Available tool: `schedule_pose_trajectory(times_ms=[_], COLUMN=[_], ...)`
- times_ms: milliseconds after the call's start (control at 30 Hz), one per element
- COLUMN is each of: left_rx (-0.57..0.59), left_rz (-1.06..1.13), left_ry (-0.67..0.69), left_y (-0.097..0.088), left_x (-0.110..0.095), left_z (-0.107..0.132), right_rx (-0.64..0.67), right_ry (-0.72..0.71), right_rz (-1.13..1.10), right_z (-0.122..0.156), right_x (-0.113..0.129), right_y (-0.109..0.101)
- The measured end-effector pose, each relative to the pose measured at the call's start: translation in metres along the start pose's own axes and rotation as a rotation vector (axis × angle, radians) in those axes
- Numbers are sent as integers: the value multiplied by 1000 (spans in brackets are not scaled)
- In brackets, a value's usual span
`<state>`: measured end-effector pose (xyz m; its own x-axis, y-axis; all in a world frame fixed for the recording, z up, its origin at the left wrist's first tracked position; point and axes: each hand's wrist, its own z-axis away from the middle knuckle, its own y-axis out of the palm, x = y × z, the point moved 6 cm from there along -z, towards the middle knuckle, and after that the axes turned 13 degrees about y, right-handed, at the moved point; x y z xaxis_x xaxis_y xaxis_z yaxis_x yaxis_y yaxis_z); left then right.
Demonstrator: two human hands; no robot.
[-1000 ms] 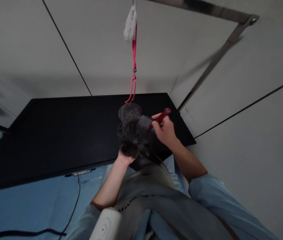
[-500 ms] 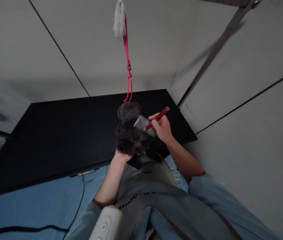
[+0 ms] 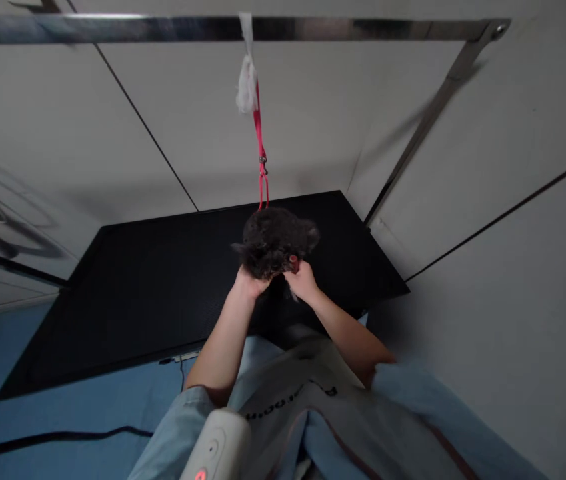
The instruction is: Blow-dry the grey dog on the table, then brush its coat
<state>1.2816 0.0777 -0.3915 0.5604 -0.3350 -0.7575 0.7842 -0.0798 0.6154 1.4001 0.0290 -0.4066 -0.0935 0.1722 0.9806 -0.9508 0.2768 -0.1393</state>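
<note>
A small dark furry animal (image 3: 273,241) stands on the black table (image 3: 163,287), tied by a pink leash (image 3: 261,160) that hangs from a metal bar overhead. My left hand (image 3: 249,285) grips it from below on the left. My right hand (image 3: 303,280) is closed on a red-handled brush (image 3: 293,260), pressed against the fur's lower right. Most of the brush is hidden behind the fur and my fingers.
A metal frame bar (image 3: 263,28) runs across the top with a diagonal brace (image 3: 423,127) at the right. White wall panels stand behind and to the right. A white device (image 3: 215,450) hangs at my chest. A black cable (image 3: 63,440) lies on the blue floor.
My right hand dropped from the animal's upper right side to its lower edge, and the brush head is now hidden. The view tilted upward, showing the overhead bar.
</note>
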Motion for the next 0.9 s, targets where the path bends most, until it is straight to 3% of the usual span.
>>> schedule_pose_trajectory(times_ms=[67, 133, 167, 200, 267, 333, 400, 500, 633, 733, 833, 900], left_rx=[-148, -360, -383, -296, 36, 244, 339, 495, 643, 710, 804, 774], left_rz=[-224, -450, -553, -677, -979, -1233, -1399, -1492, -1404, -1189, -923, -789], left_ry=[260, 695, 873, 961, 920, 802, 739, 741, 807, 872, 727, 577], left_y=[-26, -48, -51, -47, -29, -16, -6, 12, 41, 66, 84, 87], left_x=[-20, -47, -54, -54, -38, -21, -15, -25, -58, -82, -84, -78], left_z=[3, 22, 33, 39, 39, 36, 35, 47, 77, 85, 68, 46], right_rx=[-40, -38, -25, -10, 33, 77, 111, 134, 175, 213, 161, 257], right_ry=[-36, -61, -66, -65, -54, -35, -13, 0, -18, -127, -241, -127], right_rz=[38, 68, 76, 76, 62, 35, -2, -51, -70, -1, 198, 272], right_z=[-2, 1, 3, 6, 11, 16, 23, 38, 61, 74, 85, 95], right_x=[6, 12, 15, 18, 25, 31, 36, 42, 61, 78, 70, 39], right_y=[-5, -11, -13, -15, -17, -18, -20, -26, -35, -44, -55, -54])
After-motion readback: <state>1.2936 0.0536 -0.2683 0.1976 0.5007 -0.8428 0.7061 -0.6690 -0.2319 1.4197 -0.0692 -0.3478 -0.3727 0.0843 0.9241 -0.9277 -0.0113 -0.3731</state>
